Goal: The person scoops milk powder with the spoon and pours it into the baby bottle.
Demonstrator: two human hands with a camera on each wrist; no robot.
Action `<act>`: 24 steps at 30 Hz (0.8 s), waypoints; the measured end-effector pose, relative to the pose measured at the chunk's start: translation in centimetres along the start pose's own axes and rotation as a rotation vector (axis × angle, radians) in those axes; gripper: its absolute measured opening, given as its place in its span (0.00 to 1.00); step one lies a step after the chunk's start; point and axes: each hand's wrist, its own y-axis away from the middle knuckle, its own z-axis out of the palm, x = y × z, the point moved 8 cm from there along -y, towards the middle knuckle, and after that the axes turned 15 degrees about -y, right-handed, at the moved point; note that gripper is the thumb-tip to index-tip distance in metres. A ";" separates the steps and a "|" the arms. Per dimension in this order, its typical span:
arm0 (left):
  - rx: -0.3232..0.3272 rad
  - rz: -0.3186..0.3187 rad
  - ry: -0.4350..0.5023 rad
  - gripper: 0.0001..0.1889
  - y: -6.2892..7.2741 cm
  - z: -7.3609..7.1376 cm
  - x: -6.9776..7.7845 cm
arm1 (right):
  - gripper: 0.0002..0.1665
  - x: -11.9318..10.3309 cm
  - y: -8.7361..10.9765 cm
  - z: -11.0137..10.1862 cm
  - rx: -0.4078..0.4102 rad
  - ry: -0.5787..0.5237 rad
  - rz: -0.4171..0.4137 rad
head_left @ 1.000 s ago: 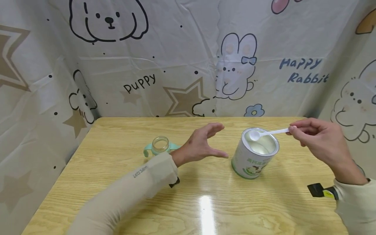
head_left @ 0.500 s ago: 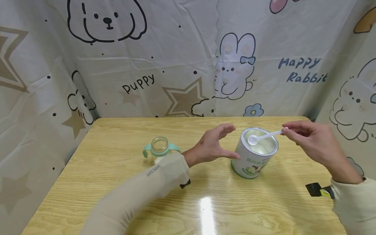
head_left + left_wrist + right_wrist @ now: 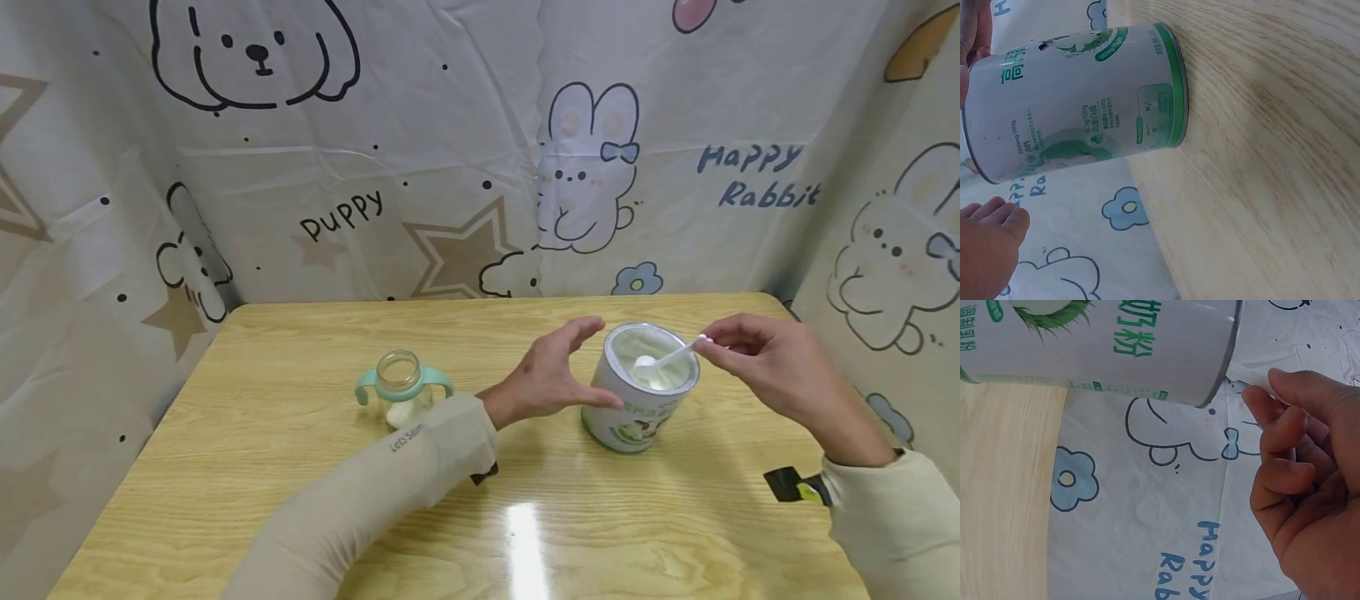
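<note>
- Since the earlier head frames, the right hand (image 3: 765, 358) has come leftward and tipped the white scoop (image 3: 673, 354) deeper into the can; the left hand (image 3: 551, 371) has drawn closer to the can's side.
- Right grip: thumb and fingertips pinch the end of the scoop's handle, right of centre in the head view; the other fingers curl loosely beneath.
- Scoop: its bowl lies within the can's mouth, handle slanting up over the rim; whether it touches or carries powder cannot be told.
- Milk powder can (image 3: 637, 412): upright, right of centre in the head view, lidless, with pale contents visible.
- Left grip: unclenched, thumb and fingers spread about the can's left side; whether the thumb touches it is unclear.
- Baby bottle (image 3: 400, 392): standing uncapped left of centre, green-handled, well apart from the can, with something whitish low inside, partly behind the left sleeve (image 3: 435, 450).
- Progress, as a judgement: both containers are ready and scooping seems under way; lifting a scoopful out and carrying it to the bottle look left to do.
- Beyond: wooden table (image 3: 637, 517) below, printed curtain (image 3: 450, 117) across the upper frame.
</note>
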 end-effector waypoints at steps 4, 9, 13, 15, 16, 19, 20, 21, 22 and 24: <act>-0.007 -0.025 -0.012 0.56 -0.4 0.7 -0.1 | 0.05 -0.3 0.1 0.3 -0.002 -0.004 -0.064; -0.008 -0.042 -0.016 0.57 -1.0 1.6 -0.1 | 0.08 -1.4 0.4 1.1 -0.057 0.013 -0.211; -0.001 -0.020 -0.003 0.53 -1.4 2.2 0.2 | 0.15 -2.4 0.6 2.0 -0.142 0.020 -0.331; -0.001 -0.023 0.006 0.52 -1.6 2.5 0.2 | 0.16 -2.8 0.6 2.4 -0.180 0.040 -0.374; -0.001 -0.029 0.009 0.53 -1.7 2.6 0.2 | 0.17 -2.9 0.6 2.5 -0.195 0.058 -0.390; -0.003 -0.061 0.015 0.57 -1.8 3.0 0.0 | 0.16 -3.3 0.6 2.9 -0.228 0.114 -0.416; -0.003 -0.072 0.016 0.58 -1.8 3.1 -0.1 | 0.15 -3.3 0.5 3.0 -0.244 0.131 -0.407; -0.001 -0.079 0.013 0.59 -1.8 3.1 -0.1 | 0.14 -3.4 0.5 3.1 -0.256 0.152 -0.400; -0.001 -0.084 0.012 0.60 -1.9 3.2 -0.1 | 0.13 -3.4 0.4 3.2 -0.268 0.172 -0.388; -0.002 -0.088 0.009 0.60 -1.9 3.2 -0.1 | 0.12 -3.6 0.3 3.3 -0.284 0.201 -0.379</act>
